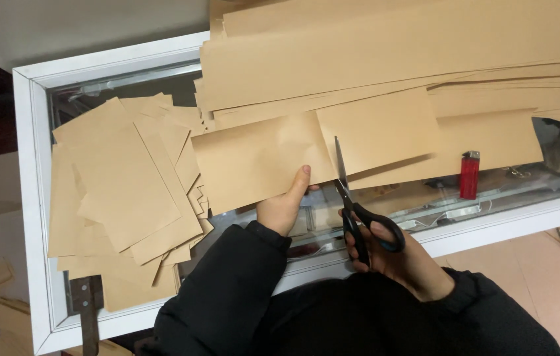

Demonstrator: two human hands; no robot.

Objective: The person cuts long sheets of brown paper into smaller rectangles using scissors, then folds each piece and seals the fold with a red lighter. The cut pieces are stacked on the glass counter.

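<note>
Brown kraft paper everywhere, so here's how I'd handle this cut. Your left hand [282,206] is pinching the near edge of the paper strip [260,161], thumb on top, fingers under, w/ the strip lying across the glass tabletop [29,198] just right of the pile of cut pieces [122,198]. Right hand [395,254] is closed thru the loops of the black scissors [352,204], blades already partway up into the sheet, roughly mid-strip. IMO keep the left side pulled flat and a bit taut so the slit doesn't wander, and keep the blades square to the strip's long edge. Long strokes, don't snap the tips shut or you get nicks. Watch that left thumb, it's near the blades. Red lighter [469,174] sits well off to the right, no issue there.
</note>
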